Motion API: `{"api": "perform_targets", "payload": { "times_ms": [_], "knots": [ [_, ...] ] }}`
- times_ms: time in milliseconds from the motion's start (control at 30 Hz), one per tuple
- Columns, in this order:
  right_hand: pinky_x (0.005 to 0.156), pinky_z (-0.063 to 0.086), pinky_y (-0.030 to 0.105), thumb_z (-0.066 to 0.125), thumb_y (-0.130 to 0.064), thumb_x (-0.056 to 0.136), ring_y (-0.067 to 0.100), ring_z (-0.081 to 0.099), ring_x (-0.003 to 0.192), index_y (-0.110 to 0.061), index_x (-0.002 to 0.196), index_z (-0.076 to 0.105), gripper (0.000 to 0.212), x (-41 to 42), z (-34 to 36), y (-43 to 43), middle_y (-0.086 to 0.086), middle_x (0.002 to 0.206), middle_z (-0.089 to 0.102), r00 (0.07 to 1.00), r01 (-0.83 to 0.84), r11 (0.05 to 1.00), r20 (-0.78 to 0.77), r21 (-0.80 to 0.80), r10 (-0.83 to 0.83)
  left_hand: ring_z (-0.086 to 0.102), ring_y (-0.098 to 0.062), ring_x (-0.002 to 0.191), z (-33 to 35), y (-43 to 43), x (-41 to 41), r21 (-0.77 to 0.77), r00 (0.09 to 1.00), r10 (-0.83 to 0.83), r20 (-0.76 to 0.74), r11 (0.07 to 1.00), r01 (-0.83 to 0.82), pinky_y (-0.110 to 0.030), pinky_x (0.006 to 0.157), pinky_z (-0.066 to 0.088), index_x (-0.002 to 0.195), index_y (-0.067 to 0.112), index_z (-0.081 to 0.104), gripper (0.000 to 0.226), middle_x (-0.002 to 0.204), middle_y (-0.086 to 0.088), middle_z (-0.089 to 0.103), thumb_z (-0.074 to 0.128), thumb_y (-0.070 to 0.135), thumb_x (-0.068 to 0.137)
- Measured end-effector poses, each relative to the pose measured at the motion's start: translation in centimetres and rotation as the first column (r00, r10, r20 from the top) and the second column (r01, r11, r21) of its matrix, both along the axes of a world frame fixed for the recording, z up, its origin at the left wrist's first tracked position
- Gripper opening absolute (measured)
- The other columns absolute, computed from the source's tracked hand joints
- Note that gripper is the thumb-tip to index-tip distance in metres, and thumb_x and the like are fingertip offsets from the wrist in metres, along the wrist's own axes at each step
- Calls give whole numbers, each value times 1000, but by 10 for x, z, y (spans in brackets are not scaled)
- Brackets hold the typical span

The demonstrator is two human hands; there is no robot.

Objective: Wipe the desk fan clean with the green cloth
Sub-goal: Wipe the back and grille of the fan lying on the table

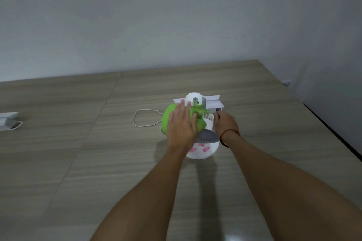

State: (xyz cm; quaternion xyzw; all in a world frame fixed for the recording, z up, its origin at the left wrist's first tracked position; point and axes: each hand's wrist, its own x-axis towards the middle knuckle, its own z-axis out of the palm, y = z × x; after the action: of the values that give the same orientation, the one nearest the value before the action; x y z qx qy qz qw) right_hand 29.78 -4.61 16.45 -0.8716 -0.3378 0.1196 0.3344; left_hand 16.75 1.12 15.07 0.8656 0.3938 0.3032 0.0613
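Note:
A small white desk fan (203,148) with a grey grille and pink petal marks lies tilted on the wooden desk (98,152). Its white motor housing (194,97) points away from me. A green cloth (168,117) is draped over the fan's upper left side. My left hand (182,125) lies flat on the cloth with fingers spread, pressing it onto the fan. My right hand (226,123), a red string around its wrist, grips the fan's right rim and steadies it.
The fan's white cord (145,117) loops on the desk to the left of the fan. A white box (213,100) lies just behind the fan. Another white object (8,121) with a cable sits at the far left. The desk's right edge (329,129) runs diagonally.

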Motion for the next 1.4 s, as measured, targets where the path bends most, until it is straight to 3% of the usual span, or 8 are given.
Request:
{"api": "perform_targets", "payload": {
  "times_ms": [200,333,633,867,967,1100,1167,1400],
  "knots": [
    [71,39,32,35,-24,98,36,60,96,-4,102,63,35,3,-2,2,21,107,66,998,40,998,-43,40,-38,48,-39,127,-6,43,-9,-688,875,372,310,723,-64,-49,110,37,132,2,48,58,133,-23,54,21,42,100],
    [73,34,29,32,-26,98,33,56,93,-2,105,63,40,3,3,4,22,112,64,979,78,995,-193,65,-64,52,-37,123,-8,35,-17,-846,810,498,311,533,-3,-42,108,40,129,1,53,59,131,-25,56,18,40,102],
    [118,20,48,25,-53,94,29,12,148,-16,141,41,61,-12,14,28,12,159,18,984,-178,981,-1,-76,179,47,-33,133,-3,10,1,-368,895,124,428,928,48,-47,111,36,137,4,47,67,139,-17,53,20,48,94],
    [105,34,45,23,-32,98,33,43,127,-7,105,59,44,-12,16,29,16,130,54,946,-285,958,146,-40,288,55,-35,115,-6,23,-1,-386,886,170,432,922,11,-45,101,42,125,0,52,60,122,-18,61,25,45,95],
    [87,39,41,24,-30,94,34,52,100,-12,76,45,33,-14,15,28,16,98,61,950,-253,967,194,17,245,56,-35,114,-7,36,-7,-590,846,296,445,807,28,-43,101,43,118,4,58,59,119,-19,62,22,47,97],
    [84,40,38,32,-23,98,31,53,92,-7,79,53,33,-11,14,30,16,92,61,950,-231,973,222,21,221,52,-33,125,-15,50,-12,-913,759,560,332,394,109,-45,111,38,133,5,53,61,136,-19,55,18,44,101],
    [85,43,38,31,-23,98,25,49,83,-10,75,48,31,-9,11,31,13,84,57,945,-226,974,247,22,213,53,-32,124,-17,49,-15,-934,754,581,307,337,120,-43,110,39,133,5,54,62,136,-20,55,17,44,101],
    [83,45,39,22,-30,97,34,59,96,-1,90,63,50,-9,11,34,18,98,67,958,-167,986,240,20,158,51,-35,126,-1,19,-3,-639,800,394,452,769,-17,-39,108,39,131,4,53,58,133,-20,58,20,41,101]
  ]
}}
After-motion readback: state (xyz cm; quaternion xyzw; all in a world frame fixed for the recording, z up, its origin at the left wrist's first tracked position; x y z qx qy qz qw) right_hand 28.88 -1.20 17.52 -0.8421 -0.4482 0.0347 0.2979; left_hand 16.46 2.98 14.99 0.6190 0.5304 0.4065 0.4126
